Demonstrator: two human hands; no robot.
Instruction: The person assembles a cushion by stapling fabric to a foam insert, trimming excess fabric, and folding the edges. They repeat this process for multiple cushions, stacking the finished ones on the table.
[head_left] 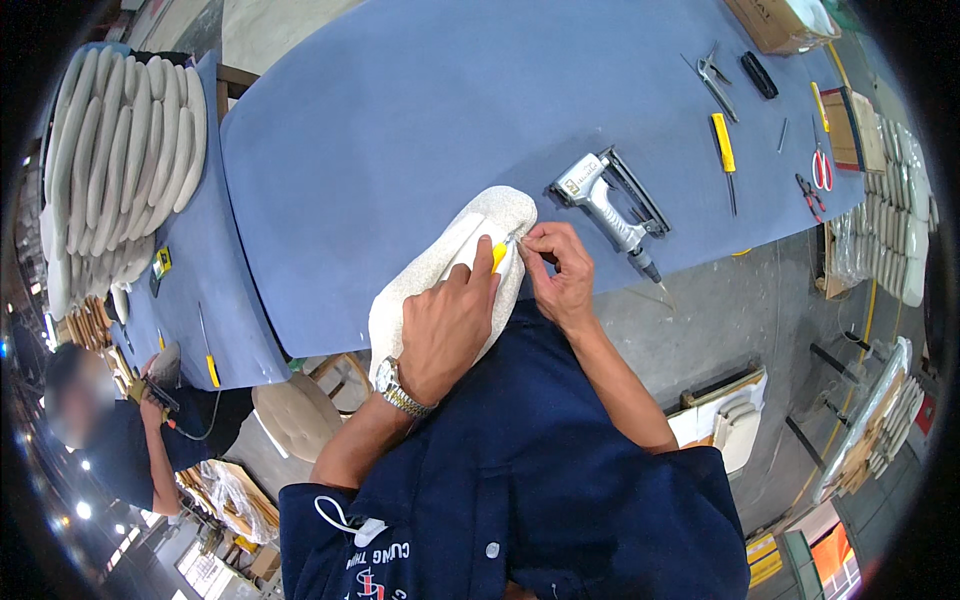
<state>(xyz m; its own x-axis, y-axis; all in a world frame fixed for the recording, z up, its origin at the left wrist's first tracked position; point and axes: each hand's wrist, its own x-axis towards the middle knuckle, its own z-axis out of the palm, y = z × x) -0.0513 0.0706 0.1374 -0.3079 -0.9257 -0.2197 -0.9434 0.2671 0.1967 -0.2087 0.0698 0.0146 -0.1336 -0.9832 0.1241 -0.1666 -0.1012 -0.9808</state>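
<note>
A long cream fabric-covered pad [420, 275] lies at the near edge of the blue table, its lower end against my front. My left hand [445, 325], with a watch on the wrist, rests on the pad. Its fingers are closed around a yellow-handled tool [499, 256], whose metal end points at the pad's right edge; the tool's exact kind is hard to make out. There my right hand [562, 275] pinches at the fabric edge with thumb and forefinger, and what lies between them is hidden. To its right is a silver staple gun [600, 200] with an air hose fitting.
On the blue table [380, 130] lie a yellow-handled screwdriver [724, 150], red-handled scissors [821, 168], pliers [810, 196] and a black brush-like piece [759, 75]. Stacked pads [120, 150] stand on the left table. A co-worker's hand [150, 408] holds a hosed tool there.
</note>
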